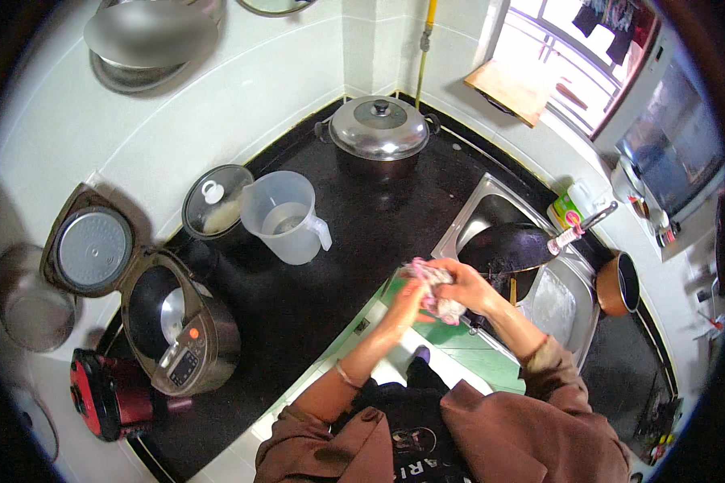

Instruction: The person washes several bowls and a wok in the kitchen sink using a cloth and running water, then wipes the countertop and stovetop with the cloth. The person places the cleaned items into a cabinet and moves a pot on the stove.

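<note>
Both my hands are closed around a crumpled pink and white cloth point(440, 292). My left hand point(406, 302) grips its near left side, while my right hand point(468, 284) holds it from the right. The cloth is bunched up in front of the counter's edge, beside the left rim of the stainless steel sink point(466, 212). Inside the sink rests a dark wok point(501, 247), its handle sticking out to the upper right. Part of the wok and the near sink rim are hidden by my right hand and forearm.
On the black counter point(314, 308) stand an open rice cooker point(217, 344), a translucent measuring jug point(287, 220), a glass lid point(212, 211) and a lidded steel pot point(380, 133). A brown saucepan point(610, 284) is right of the sink. A red appliance point(112, 395) sits at lower left.
</note>
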Available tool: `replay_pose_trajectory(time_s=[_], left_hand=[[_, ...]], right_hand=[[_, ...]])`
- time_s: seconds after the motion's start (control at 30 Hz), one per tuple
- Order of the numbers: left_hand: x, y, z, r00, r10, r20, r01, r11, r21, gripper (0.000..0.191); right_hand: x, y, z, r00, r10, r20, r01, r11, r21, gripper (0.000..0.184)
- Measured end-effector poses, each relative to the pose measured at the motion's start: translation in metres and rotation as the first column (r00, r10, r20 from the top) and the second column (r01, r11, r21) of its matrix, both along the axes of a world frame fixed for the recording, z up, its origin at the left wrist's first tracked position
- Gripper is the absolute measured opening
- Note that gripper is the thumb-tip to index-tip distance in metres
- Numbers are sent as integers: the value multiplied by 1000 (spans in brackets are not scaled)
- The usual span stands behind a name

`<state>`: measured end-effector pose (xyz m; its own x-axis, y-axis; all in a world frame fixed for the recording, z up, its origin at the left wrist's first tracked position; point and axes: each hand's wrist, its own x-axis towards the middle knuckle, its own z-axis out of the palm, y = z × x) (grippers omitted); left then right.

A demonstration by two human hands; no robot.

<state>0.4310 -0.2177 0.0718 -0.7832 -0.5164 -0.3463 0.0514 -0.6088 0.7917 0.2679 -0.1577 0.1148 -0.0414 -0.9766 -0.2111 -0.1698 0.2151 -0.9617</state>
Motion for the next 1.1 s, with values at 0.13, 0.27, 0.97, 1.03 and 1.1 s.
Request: replay_pose_trajectory(time_s=[0.13, 0.27, 0.97, 1.03, 1.1], left_hand=[[38, -72, -34, 700, 685, 204, -293, 535, -792, 51], [38, -134, -66, 407, 898, 170, -388, 338, -858, 59], [135, -93, -70, 613, 782, 115, -485, 487, -726, 18], [136, -88, -67, 599, 785, 162, -500, 524, -690, 19], [137, -79, -55, 528, 833, 166, -289, 360, -887, 37]], right_hand=[[21, -67, -57, 992, -51, 115, 63, 993, -98, 53], [48, -127, -133, 559, -18, -829, -25, 999, -39, 57], [93, -215, -222, 571, -25, -820, -434, 839, -328, 47], [103, -257, -236, 572, -56, -818, -422, 835, -352, 42], [103, -319, -239, 593, -241, -769, -294, 824, -485, 34]])
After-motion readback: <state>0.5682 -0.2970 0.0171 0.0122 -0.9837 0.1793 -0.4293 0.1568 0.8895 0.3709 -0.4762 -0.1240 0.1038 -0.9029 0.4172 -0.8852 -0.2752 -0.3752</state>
